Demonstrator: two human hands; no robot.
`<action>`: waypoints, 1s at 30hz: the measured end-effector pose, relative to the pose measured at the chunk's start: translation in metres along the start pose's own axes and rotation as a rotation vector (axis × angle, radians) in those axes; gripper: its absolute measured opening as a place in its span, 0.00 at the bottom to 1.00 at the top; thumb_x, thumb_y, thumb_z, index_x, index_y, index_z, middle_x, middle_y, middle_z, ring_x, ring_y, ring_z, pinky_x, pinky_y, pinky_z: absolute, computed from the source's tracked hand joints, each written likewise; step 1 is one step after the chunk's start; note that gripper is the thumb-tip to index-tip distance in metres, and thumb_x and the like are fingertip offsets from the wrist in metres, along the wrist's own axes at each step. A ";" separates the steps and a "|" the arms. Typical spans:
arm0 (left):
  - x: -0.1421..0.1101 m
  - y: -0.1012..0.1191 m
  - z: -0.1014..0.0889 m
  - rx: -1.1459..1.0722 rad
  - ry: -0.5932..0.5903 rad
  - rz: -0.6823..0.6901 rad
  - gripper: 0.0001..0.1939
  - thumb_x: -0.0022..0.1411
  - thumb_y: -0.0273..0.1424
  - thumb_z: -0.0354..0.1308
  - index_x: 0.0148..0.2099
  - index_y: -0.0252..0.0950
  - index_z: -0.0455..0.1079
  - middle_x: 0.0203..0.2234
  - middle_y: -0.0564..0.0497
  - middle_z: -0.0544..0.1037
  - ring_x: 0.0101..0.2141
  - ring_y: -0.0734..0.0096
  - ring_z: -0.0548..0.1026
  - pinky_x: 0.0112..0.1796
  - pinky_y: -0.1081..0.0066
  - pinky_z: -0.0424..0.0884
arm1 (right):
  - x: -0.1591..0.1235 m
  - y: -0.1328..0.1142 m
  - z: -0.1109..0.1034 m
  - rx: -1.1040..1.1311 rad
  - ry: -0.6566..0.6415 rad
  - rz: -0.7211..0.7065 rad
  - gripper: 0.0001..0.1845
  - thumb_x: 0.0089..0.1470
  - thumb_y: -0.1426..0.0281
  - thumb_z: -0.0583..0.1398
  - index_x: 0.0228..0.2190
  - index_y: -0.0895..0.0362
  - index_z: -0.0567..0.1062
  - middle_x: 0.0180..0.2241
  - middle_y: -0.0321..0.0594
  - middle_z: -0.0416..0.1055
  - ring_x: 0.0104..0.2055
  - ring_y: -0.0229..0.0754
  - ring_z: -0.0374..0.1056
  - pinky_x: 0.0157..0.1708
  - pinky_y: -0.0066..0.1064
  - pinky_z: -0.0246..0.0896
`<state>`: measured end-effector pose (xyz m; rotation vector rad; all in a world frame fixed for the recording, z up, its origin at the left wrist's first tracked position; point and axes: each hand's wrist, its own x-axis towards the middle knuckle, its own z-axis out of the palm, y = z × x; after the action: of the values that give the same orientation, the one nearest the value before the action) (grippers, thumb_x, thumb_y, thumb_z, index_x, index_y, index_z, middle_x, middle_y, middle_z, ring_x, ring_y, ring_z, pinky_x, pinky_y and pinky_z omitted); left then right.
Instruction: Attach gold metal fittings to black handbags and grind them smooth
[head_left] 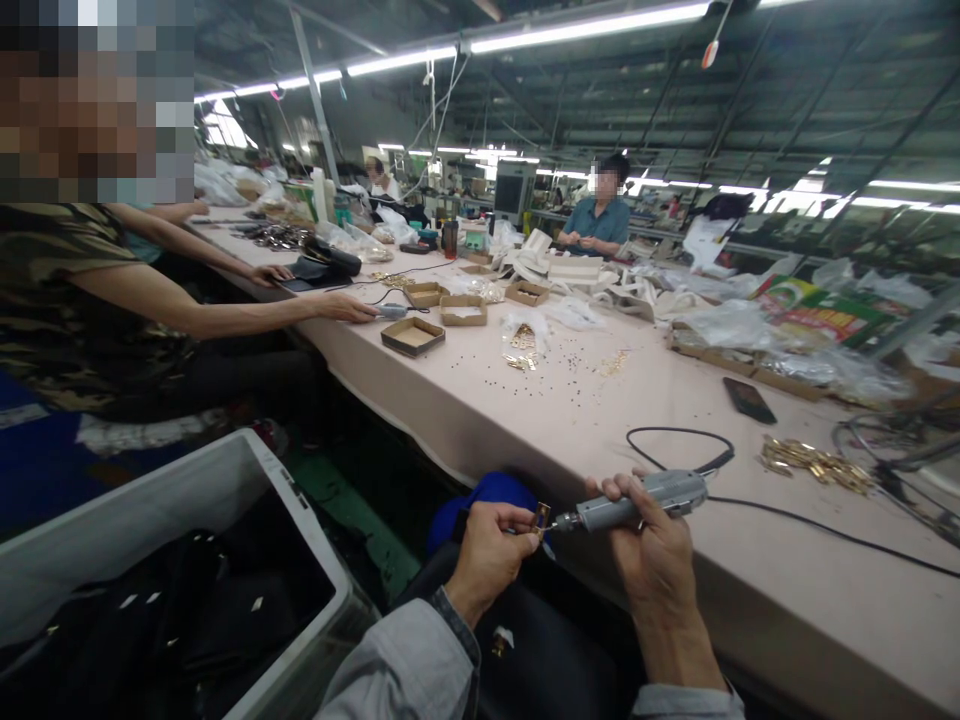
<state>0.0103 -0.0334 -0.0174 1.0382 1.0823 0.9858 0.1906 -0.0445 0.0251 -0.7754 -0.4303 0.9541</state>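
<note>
Pink bench (667, 400), and a gold clip (541, 520) held just off its edge

The clip is in the air over the lap, near the front of the bench. The left hand (491, 550) pinches it between thumb and fingers. The right hand (649, 535) is wrapped around a gray driver (641, 498), and the tip (564, 523) points at the clip. They are very close, but I can't tell if they touch.

If the tip slips, it could poke the left thumb or scratch the gold. A hard push could twist the clip, because only a small pinch keeps it steady. A loose grip could let it drop onto the black cloth (540, 640) on the lap. A black cord (721, 460) makes a loop on the bench behind the driver, and it could catch if pulled.

Farther out, a gold pile (814, 463) and a phone (749, 400) lie to the right. Tiny dark bits (574, 378) are spread on the bench, and a sleeve sweeping past could knock them off. To the left is a white tub (259, 450) with black things in it, and past it a co-worker's hand (349, 307) reaches over the bench.
</note>
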 end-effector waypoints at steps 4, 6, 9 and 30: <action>0.001 -0.001 0.000 -0.016 -0.029 0.002 0.11 0.46 0.24 0.66 0.35 0.28 0.82 0.21 0.51 0.77 0.14 0.83 0.59 0.16 0.77 0.53 | 0.001 0.002 -0.002 0.007 -0.007 -0.011 0.21 0.48 0.70 0.74 0.41 0.54 0.73 0.31 0.31 0.69 0.34 0.37 0.67 0.51 0.58 0.71; 0.002 -0.001 0.000 -0.020 -0.047 0.001 0.11 0.45 0.24 0.66 0.35 0.27 0.82 0.20 0.52 0.76 0.13 0.84 0.59 0.16 0.77 0.52 | 0.001 0.002 -0.003 0.011 -0.013 -0.014 0.21 0.48 0.70 0.74 0.41 0.54 0.73 0.32 0.31 0.69 0.34 0.36 0.68 0.51 0.57 0.71; 0.002 -0.001 0.000 -0.026 -0.053 0.001 0.12 0.44 0.25 0.66 0.35 0.27 0.82 0.21 0.51 0.76 0.13 0.84 0.59 0.16 0.77 0.52 | 0.000 0.003 -0.004 0.013 -0.023 -0.019 0.20 0.48 0.69 0.73 0.41 0.54 0.73 0.32 0.30 0.69 0.34 0.36 0.68 0.52 0.57 0.70; -0.001 0.002 0.001 -0.004 -0.031 0.010 0.14 0.45 0.27 0.68 0.36 0.26 0.82 0.21 0.50 0.77 0.14 0.82 0.61 0.16 0.76 0.52 | -0.015 0.000 0.007 -0.052 -0.051 -0.149 0.20 0.51 0.70 0.72 0.44 0.52 0.73 0.33 0.31 0.68 0.34 0.37 0.68 0.53 0.60 0.70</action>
<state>0.0112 -0.0341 -0.0146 1.0537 1.0498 0.9764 0.1779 -0.0546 0.0302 -0.7562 -0.5515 0.8279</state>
